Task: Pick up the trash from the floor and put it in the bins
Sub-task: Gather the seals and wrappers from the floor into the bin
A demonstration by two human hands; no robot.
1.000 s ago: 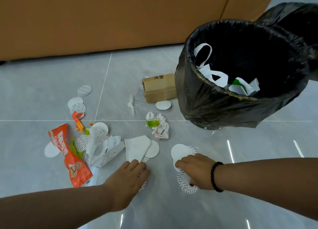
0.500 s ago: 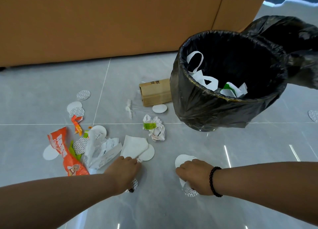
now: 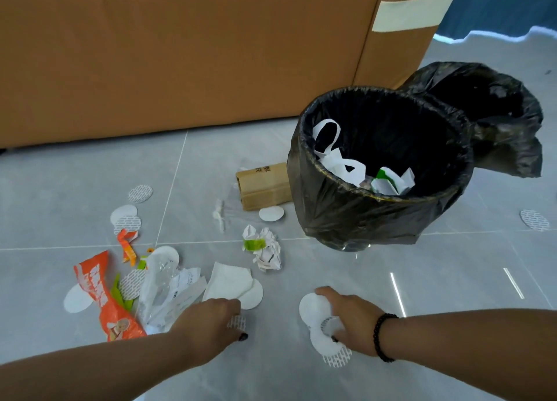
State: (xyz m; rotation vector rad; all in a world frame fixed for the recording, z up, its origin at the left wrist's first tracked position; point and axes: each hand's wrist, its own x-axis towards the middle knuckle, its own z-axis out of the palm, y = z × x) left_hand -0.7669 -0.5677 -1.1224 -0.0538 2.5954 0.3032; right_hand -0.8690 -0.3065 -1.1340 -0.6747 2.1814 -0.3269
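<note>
Trash lies scattered on the grey tiled floor. My right hand (image 3: 349, 319) grips a small stack of white round pads (image 3: 316, 313) just off the floor. My left hand (image 3: 211, 319) pinches a patterned round pad (image 3: 236, 322) beside a folded white tissue (image 3: 226, 283). An orange snack wrapper (image 3: 102, 298), clear plastic packaging (image 3: 168, 292) and a crumpled paper with green tape (image 3: 263, 247) lie further left and ahead. A black-lined bin (image 3: 337, 207) holding white paper stands ahead to the right, with a second black-lined bin (image 3: 506, 123) behind it.
A small cardboard box (image 3: 263, 183) lies against the near bin. More white round pads (image 3: 125, 216) dot the floor at left, and one pad (image 3: 533, 219) lies far right. A large brown cardboard wall (image 3: 180, 54) closes off the back.
Both hands have closed on pads and drawn them up from the floor. The view has tilted up, showing more of the second bin and the brown wall.
</note>
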